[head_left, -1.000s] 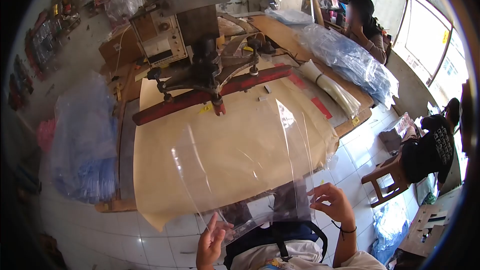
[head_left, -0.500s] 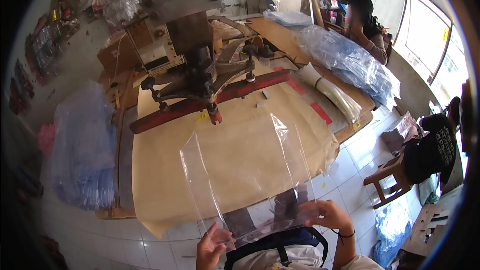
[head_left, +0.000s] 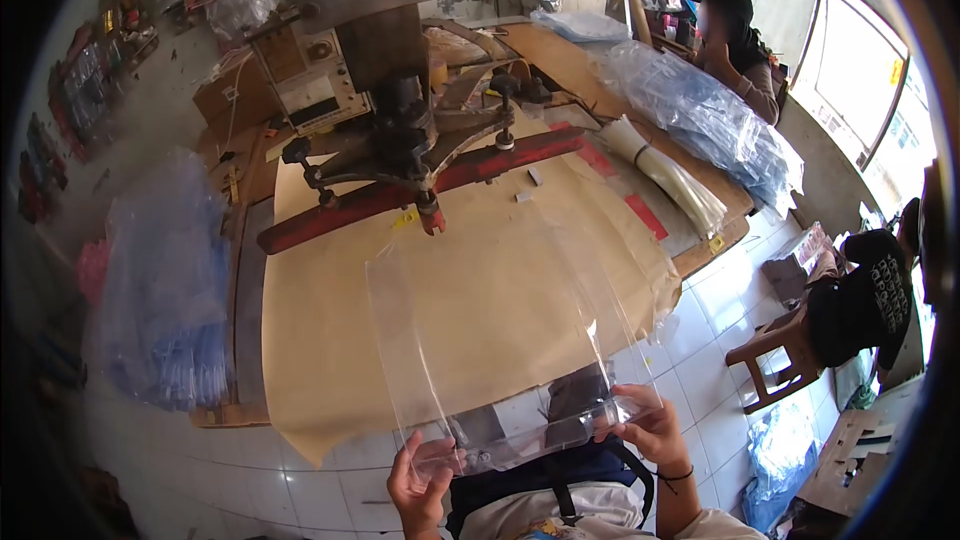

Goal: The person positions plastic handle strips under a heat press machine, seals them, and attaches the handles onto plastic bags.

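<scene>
A clear plastic sheet point(head_left: 500, 350) with creased, upturned sides stretches from my hands over the brown paper point(head_left: 320, 350) on the worktable. Its near left corner is held by my left hand point(head_left: 422, 475), thumb and fingers closed on the edge. The near right corner is gripped in my right hand point(head_left: 650, 428), which wears a dark wristband. Beyond the sheet's far end, a red press bar point(head_left: 365, 212) hangs from the machine head point(head_left: 395, 130) above the paper. Two small metal pieces lie on the paper near the bar.
Bluish plastic is piled at the left point(head_left: 165, 290) and on the table's back right point(head_left: 695, 120). A tied plastic bundle point(head_left: 665, 172) lies at the right edge. One person point(head_left: 735, 35) sits at the back, another point(head_left: 860, 290) on a brown stool point(head_left: 785, 355).
My right hand has shifted slightly up, and my left hand has turned and moved a little right. The sheet has moved slightly right with them; its near edge remains held.
</scene>
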